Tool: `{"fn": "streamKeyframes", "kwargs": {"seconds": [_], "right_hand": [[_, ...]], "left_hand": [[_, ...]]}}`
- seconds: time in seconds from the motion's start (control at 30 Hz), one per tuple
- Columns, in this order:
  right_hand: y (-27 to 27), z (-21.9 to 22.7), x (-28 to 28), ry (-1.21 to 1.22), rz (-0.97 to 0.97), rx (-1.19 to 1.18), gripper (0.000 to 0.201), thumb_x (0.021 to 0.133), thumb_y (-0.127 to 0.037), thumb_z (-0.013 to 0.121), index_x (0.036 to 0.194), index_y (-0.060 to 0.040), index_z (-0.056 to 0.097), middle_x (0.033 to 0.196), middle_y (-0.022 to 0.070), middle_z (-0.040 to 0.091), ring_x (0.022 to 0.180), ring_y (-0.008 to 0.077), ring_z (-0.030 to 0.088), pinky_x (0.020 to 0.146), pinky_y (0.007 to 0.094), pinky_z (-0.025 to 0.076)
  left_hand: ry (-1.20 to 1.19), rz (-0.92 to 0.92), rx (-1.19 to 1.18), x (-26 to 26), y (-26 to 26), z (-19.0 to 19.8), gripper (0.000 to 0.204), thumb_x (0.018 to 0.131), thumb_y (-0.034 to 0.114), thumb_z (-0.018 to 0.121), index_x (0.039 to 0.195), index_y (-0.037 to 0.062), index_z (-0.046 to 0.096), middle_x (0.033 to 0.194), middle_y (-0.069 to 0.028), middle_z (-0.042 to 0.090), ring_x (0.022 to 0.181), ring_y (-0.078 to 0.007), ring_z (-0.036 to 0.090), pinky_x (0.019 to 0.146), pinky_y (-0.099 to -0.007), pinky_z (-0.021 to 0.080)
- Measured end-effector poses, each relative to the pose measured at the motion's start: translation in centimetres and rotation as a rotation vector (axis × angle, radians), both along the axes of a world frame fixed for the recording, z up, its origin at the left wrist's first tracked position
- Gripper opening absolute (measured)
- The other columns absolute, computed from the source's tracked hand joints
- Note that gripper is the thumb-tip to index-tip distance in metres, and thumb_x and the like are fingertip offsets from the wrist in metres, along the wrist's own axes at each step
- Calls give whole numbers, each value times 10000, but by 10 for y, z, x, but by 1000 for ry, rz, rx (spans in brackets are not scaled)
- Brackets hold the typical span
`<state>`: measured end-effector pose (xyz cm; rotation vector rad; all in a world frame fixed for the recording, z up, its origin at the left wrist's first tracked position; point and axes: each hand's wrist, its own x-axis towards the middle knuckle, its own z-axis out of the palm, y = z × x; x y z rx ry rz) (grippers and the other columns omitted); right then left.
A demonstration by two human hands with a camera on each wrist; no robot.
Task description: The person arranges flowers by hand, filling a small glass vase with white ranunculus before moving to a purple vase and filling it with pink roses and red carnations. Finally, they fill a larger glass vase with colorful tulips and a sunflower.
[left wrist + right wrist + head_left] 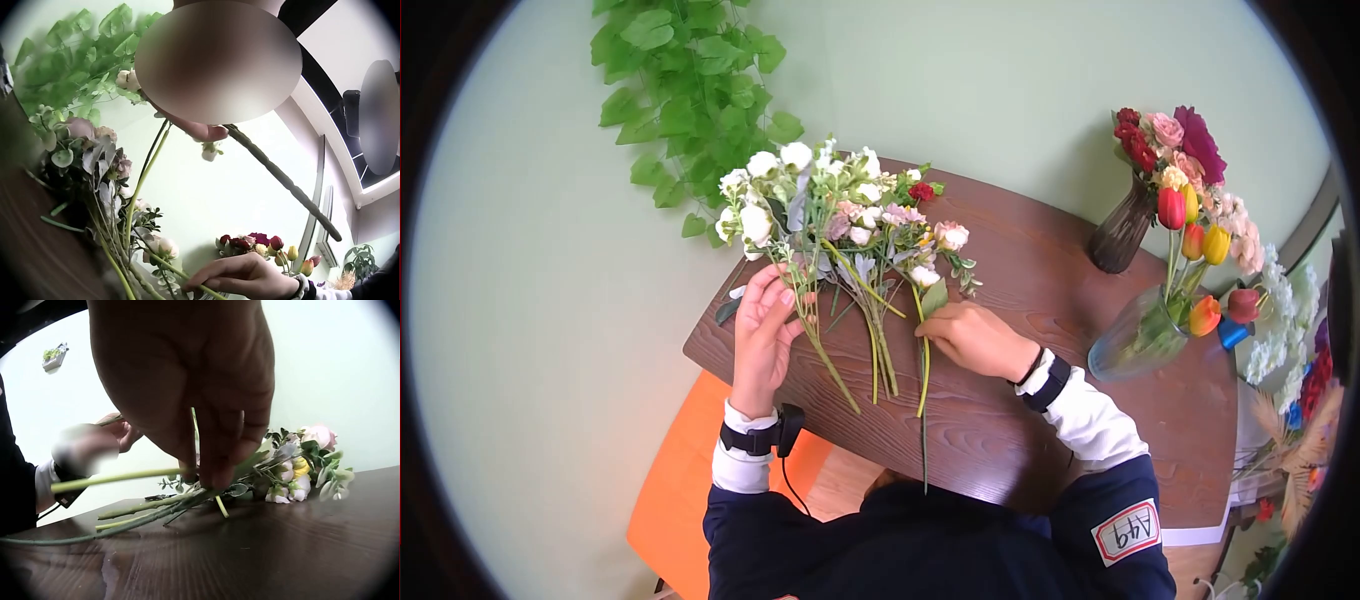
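Observation:
On the left, my left hand (762, 335) pinches the stem of a white flower spray (755, 222) between thumb and fingers. That stem (281, 178) slants down past the hand in the left wrist view. Across from it, my right hand (978, 342) pinches a light green flower stem (119, 479) low over the table, its palm hiding part of the stem in the right wrist view. Between the hands lies a loose bunch of pink and white flowers (862, 235), with several stems (883, 350) pointing toward the person.
A dark vase (1122, 228) of red and pink flowers and a clear glass vase (1138, 335) of tulips stand on the brown table (1020, 450), at the right. Green leaf vines (690, 90) hang on the wall. An orange seat (685, 480) is below the table's left edge.

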<state>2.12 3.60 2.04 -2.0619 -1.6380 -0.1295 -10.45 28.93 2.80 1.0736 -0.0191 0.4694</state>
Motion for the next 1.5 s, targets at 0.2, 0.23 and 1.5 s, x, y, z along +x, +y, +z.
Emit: {"fn": "streamKeyframes", "kwargs": {"seconds": [0.2, 0.23, 1.5], "right_hand": [[40, 15, 3, 129, -220, 143, 223, 828, -122, 585, 1012, 3, 573, 826, 184, 611, 793, 338, 605, 703, 402, 486], [51, 11, 7, 131, -217, 150, 223, 828, -122, 585, 1012, 3, 573, 826, 184, 611, 793, 338, 605, 703, 402, 486], [16, 49, -17, 607, -60, 296, 225, 833, -170, 630, 967, 11, 627, 721, 88, 637, 548, 116, 579, 521, 258, 458]], "left_hand": [[-18, 0, 14, 1, -15, 4, 333, 910, 19, 468, 1232, 38, 385, 1132, -112, 569, 936, -168, 615, 723, -273, 563], [-22, -13, 6, 1, -18, 5, 329, 909, 20, 471, 1227, 38, 384, 1135, -111, 568, 938, -172, 614, 725, -278, 562], [-30, 110, 221, 4, -71, 18, 322, 897, 28, 503, 1199, 48, 392, 1098, -88, 550, 939, -179, 607, 731, -277, 547]]}}
